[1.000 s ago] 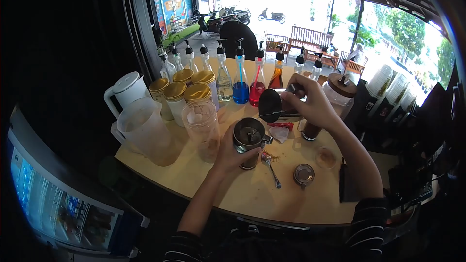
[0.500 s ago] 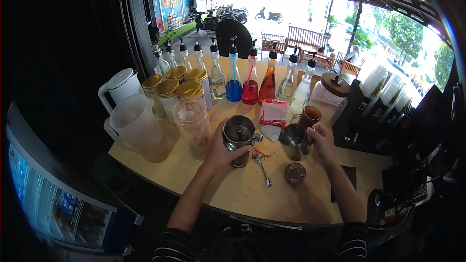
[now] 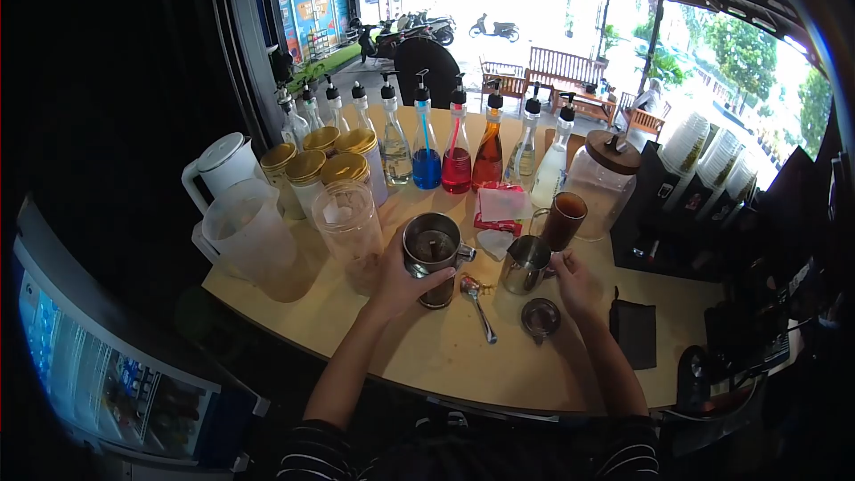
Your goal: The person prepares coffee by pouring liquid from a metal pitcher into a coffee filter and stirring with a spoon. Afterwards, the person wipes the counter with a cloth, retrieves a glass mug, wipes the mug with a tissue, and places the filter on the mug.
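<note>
My left hand [image 3: 403, 283] is wrapped round the side of a metal-rimmed cup [image 3: 433, 240] with dark contents, which stands on the counter. My right hand [image 3: 574, 281] grips the handle of a steel pitcher [image 3: 525, 264], upright at or just above the counter; its contact with the wood is unclear. Right behind the pitcher is a brown-filled glass mug [image 3: 565, 218]. Between the cup and pitcher lies a spoon [image 3: 480, 310] beside some brown crumbs. A small round lid or jar [image 3: 540, 317] sits in front of the pitcher.
Pump bottles [image 3: 427, 167] line the counter's back. Gold-lidded jars [image 3: 344, 169], a clear plastic container [image 3: 350, 232] and a cloudy jug [image 3: 258, 240] stand left. A red packet [image 3: 501, 207], wood-lidded jar [image 3: 604, 185] and stacked cups [image 3: 686, 144] are right. Someone [image 3: 650, 100] sits outside.
My right hand has brought the pitcher down from its tilted position above the counter to upright beside the mug. My left hand has stayed round the cup, and the view has shifted slightly.
</note>
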Tool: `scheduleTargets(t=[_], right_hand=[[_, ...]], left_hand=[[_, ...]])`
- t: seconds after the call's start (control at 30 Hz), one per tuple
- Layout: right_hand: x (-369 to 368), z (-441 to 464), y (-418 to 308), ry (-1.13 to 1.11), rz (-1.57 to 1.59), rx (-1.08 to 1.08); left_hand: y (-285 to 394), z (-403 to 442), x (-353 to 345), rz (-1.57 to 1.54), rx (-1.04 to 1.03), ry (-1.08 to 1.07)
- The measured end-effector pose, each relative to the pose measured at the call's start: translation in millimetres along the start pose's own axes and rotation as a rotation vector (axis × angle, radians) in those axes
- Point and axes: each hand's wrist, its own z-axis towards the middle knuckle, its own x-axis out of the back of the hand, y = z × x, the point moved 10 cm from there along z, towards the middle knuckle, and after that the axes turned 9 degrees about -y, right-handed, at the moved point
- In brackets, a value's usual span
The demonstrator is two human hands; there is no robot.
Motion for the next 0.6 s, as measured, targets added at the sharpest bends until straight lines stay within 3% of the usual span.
scheduleTargets(t=[0.07,0.13,0.17,0.23,0.3,0.37,0.6], right_hand=[[-7,-4,-8,0.002,-0.138,-0.017],[-18,-24,-67,0.256,-0.806,0.414],[-25,-29,-73,0.256,-0.805,0.418],[-87,-48,-95,-0.029,-1.022,0.603],[-118,-49,-44,-0.313,-1.038,0.117],[-149,-59,-5,-0.563,-1.162,0.013],[-160,-55,28,-0.494,-1.365,-0.005]], left_hand=[[0,0,0,-0.010,-0.009,0.014],[1,0,1,-0.001,-0.014,0.014],[1,0,1,0.009,-0.017,0.015],[0,-1,1,0.014,-0.011,0.015],[-1,0,1,0.021,-0.003,0.011],[-1,-1,1,0.033,-0.002,0.007],[1,0,1,0.000,-0.031,0.012]])
